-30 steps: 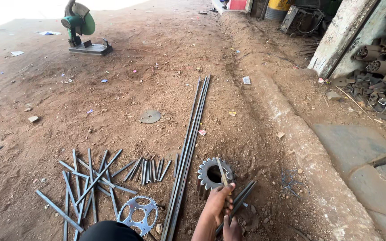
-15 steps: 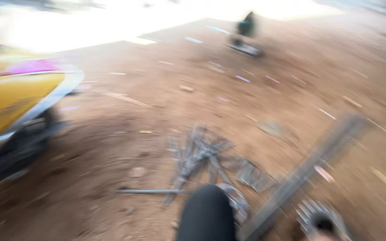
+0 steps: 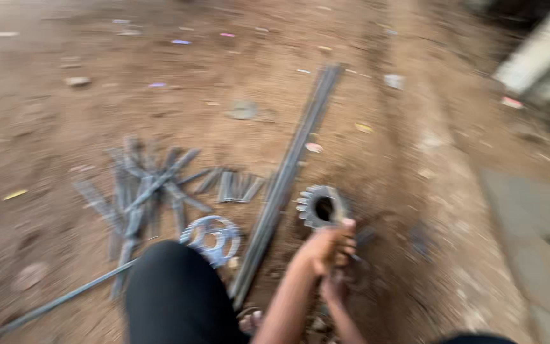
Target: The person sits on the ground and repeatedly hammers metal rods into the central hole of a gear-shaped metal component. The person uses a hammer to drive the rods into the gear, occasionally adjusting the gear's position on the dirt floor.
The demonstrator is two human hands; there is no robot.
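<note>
Head view: grey toothed gear (image 3: 321,206) (blurred)

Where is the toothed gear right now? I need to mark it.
In the head view the toothed gear lies on the dirt ground low and right of centre, just right of the long bundled rods and just above the left hand.

Blurred frame: both hands low over dirt floor, left hand (image 3: 323,245) touching toothed gear (image 3: 321,206), right hand (image 3: 333,286) just below it, long steel rods (image 3: 288,172) beside, short cut pieces (image 3: 154,185) scattered left, black-clad knee (image 3: 176,293) in foreground.
</note>
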